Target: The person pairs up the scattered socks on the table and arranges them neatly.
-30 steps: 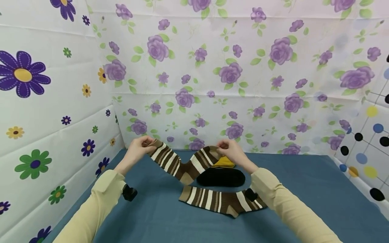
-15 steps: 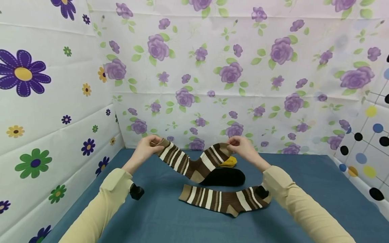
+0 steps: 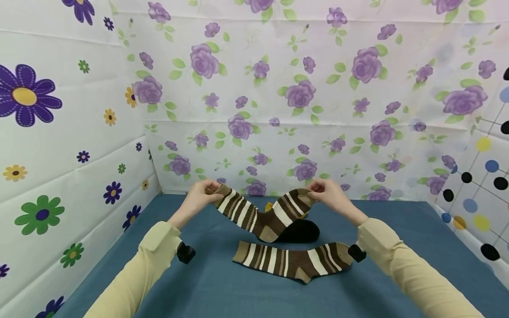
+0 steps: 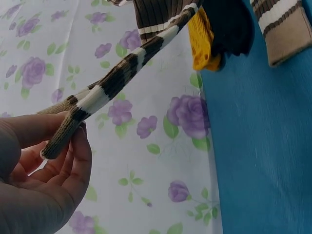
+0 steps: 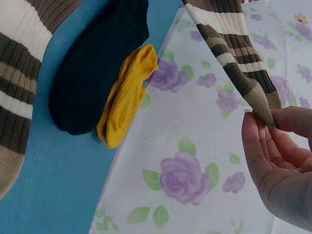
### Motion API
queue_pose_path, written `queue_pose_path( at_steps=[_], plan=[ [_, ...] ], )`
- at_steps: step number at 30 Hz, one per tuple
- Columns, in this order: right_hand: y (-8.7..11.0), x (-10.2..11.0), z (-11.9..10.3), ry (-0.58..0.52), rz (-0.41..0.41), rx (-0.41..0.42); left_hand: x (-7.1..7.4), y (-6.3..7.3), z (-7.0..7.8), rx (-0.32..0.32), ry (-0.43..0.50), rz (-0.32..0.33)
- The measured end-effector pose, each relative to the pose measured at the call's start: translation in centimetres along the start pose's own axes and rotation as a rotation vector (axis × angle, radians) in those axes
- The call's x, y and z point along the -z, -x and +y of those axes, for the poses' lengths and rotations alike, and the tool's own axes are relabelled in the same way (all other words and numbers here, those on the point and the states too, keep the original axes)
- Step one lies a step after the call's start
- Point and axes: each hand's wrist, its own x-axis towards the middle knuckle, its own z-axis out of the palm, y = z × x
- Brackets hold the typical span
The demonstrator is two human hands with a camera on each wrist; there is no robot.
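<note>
A brown, tan and white striped sock (image 3: 274, 223) hangs in a sagging V between both hands, its tan heel lowest. My left hand (image 3: 200, 196) pinches the tan cuff between thumb and fingers, shown up close in the left wrist view. At the other end, my right hand (image 3: 328, 194) pinches the tan toe. A matching striped sock (image 3: 278, 261) lies flat on the table below, heel toward the front. Behind the held sock, partly covered by it in the head view, are a black sock (image 3: 304, 232) and a yellow sock (image 5: 127, 92).
A blue cloth (image 3: 214, 291) covers the table. A rose-print sheet (image 3: 270, 101) rises at the back edge, with a daisy-print sheet (image 3: 71, 145) on the left and a dotted sheet (image 3: 483, 190) on the right. Small black cameras sit at both wrists.
Both hands have shifted to the right with the striped sock stretched between them, and it now overlaps more of the black and yellow socks. The sock on the table stays put.
</note>
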Motion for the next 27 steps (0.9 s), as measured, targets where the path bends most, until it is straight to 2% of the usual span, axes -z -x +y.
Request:
queue_pose_path(
  at_steps=[12,19,27],
  plan=[
    [1.3,1.3,0.9,0.017,0.006,-0.002,-1.5,-0.2,0.4,-0.026,0.02,-0.041],
    [2.0,2.1,1.5,0.007,-0.024,-0.01,-2.2,0.0,0.3,-0.04,0.019,-0.07],
    [2.9,2.9,1.6,0.034,-0.034,-0.018,-2.7,0.3,0.4,-0.023,0.06,-0.103]
  ],
)
